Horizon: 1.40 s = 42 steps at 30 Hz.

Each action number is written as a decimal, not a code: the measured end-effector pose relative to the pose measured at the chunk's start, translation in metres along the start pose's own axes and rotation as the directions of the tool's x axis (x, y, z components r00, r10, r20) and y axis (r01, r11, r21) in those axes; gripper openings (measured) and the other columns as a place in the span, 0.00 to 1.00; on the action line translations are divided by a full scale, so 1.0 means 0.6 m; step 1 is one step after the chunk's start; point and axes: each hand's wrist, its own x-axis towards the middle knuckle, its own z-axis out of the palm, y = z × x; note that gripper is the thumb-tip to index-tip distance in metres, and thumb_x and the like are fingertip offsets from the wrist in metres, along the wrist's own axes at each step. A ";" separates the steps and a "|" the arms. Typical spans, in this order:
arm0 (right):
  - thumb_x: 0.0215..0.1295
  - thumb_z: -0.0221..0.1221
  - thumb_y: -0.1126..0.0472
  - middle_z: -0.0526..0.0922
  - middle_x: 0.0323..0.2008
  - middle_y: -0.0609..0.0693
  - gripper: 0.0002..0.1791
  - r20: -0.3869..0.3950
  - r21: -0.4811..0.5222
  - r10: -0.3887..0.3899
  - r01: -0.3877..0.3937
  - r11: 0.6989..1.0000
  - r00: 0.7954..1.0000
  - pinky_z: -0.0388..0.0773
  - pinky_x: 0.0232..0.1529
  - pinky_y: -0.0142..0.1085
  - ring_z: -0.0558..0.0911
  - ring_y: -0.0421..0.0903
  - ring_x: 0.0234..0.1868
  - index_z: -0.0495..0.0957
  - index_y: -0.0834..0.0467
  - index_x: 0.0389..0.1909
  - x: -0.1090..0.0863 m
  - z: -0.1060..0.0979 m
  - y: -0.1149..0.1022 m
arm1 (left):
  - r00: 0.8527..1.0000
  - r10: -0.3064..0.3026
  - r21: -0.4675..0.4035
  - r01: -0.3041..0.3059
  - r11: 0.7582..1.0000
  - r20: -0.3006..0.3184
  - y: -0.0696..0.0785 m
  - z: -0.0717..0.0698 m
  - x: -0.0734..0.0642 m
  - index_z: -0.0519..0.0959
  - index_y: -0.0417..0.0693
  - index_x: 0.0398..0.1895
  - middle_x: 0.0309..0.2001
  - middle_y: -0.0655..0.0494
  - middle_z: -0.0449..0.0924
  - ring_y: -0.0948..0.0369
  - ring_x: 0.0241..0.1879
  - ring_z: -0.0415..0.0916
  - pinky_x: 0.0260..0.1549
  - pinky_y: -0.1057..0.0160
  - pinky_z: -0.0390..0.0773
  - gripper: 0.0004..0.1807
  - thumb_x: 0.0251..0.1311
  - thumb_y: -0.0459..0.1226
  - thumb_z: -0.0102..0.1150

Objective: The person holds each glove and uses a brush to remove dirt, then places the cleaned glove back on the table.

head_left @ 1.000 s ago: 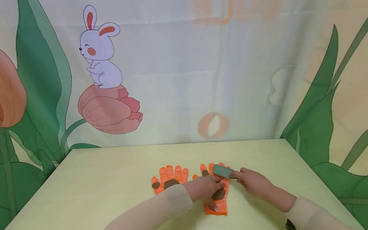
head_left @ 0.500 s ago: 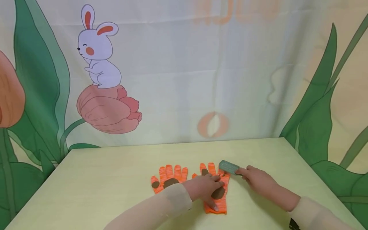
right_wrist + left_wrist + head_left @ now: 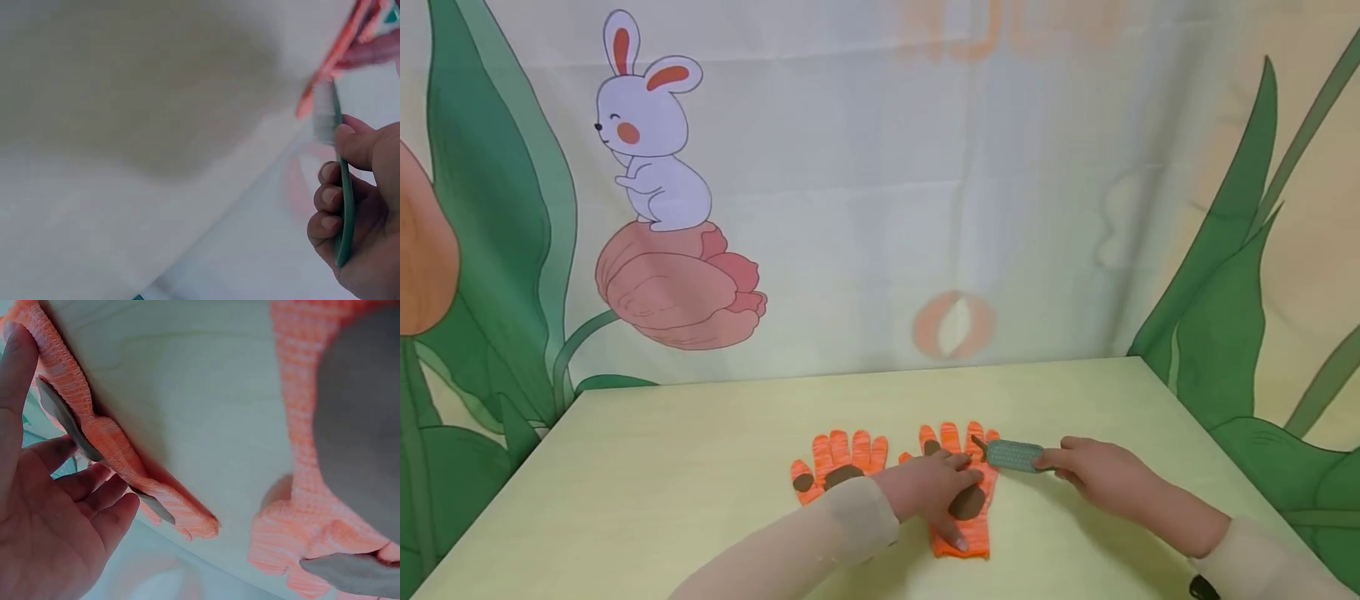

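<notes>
Two orange knitted gloves with dark brown patches lie side by side on the table. My left hand [image 3: 931, 490] rests on the right-hand glove [image 3: 964, 537], thumb near its cuff and fingers across its middle. My right hand [image 3: 1108, 479] grips the handle of a green brush [image 3: 1013, 456]. The brush head overlaps the right edge of that glove, near its fingers. In the right wrist view, pale bristles [image 3: 324, 115] face the table side, and my fingers wrap the green handle [image 3: 346, 212]. The left-hand glove [image 3: 842, 454] is partly hidden behind my left forearm.
The pale wooden table [image 3: 700, 442] ends at a hanging cloth [image 3: 850, 208] printed with a rabbit, tulips and leaves. My left sleeve [image 3: 805, 533] crosses the table's front. A small dark object [image 3: 1202, 587] shows under my right cuff.
The brush and my right hand have moved to the right, from over the glove's fingers to its right edge. My left hand keeps its place on the glove.
</notes>
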 end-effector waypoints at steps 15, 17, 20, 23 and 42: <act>0.63 0.67 0.66 0.71 0.25 0.40 0.13 -0.014 -0.053 -0.023 0.022 0.998 1.000 0.61 0.23 0.27 0.62 0.32 0.23 0.84 0.48 0.45 -0.011 -0.013 0.013 | 0.999 -0.035 0.018 0.035 0.999 0.005 0.003 -0.005 -0.002 0.60 0.65 0.80 0.82 0.64 0.56 0.57 0.80 0.58 0.70 0.56 0.71 0.52 0.54 0.64 0.70; 0.63 0.67 0.66 0.71 0.25 0.40 0.13 -0.040 -0.054 -0.021 0.019 0.998 0.999 0.61 0.23 0.26 0.61 0.32 0.23 0.83 0.47 0.45 -0.006 -0.017 0.006 | 0.999 -0.035 0.026 0.035 0.999 0.004 0.003 -0.006 -0.003 0.59 0.65 0.80 0.82 0.64 0.55 0.57 0.80 0.58 0.70 0.56 0.72 0.52 0.54 0.64 0.70; 0.65 0.65 0.66 0.71 0.25 0.41 0.13 -0.054 -0.028 -0.016 0.014 1.000 0.998 0.60 0.23 0.26 0.60 0.32 0.22 0.83 0.48 0.46 0.013 -0.008 -0.013 | 1.000 -0.024 0.046 0.024 0.999 0.003 0.006 -0.004 0.000 0.59 0.64 0.81 0.82 0.65 0.54 0.56 0.79 0.60 0.69 0.58 0.73 0.51 0.55 0.64 0.69; 0.66 0.65 0.66 0.70 0.25 0.42 0.13 -0.034 -0.015 -0.013 0.012 1.000 0.999 0.59 0.22 0.25 0.59 0.33 0.22 0.83 0.49 0.47 0.024 0.004 -0.024 | 1.000 -0.018 0.044 0.018 0.999 0.007 0.008 -0.002 0.002 0.59 0.64 0.80 0.82 0.67 0.54 0.57 0.78 0.62 0.66 0.60 0.75 0.51 0.55 0.65 0.68; 0.64 0.66 0.67 0.70 0.24 0.42 0.14 -0.009 -0.017 -0.007 0.006 1.000 1.000 0.60 0.22 0.26 0.61 0.33 0.22 0.83 0.48 0.47 0.014 0.018 -0.020 | 1.000 -0.022 0.063 0.023 0.998 -0.012 0.006 -0.007 -0.004 0.60 0.64 0.80 0.80 0.68 0.58 0.60 0.76 0.65 0.62 0.62 0.77 0.52 0.54 0.65 0.69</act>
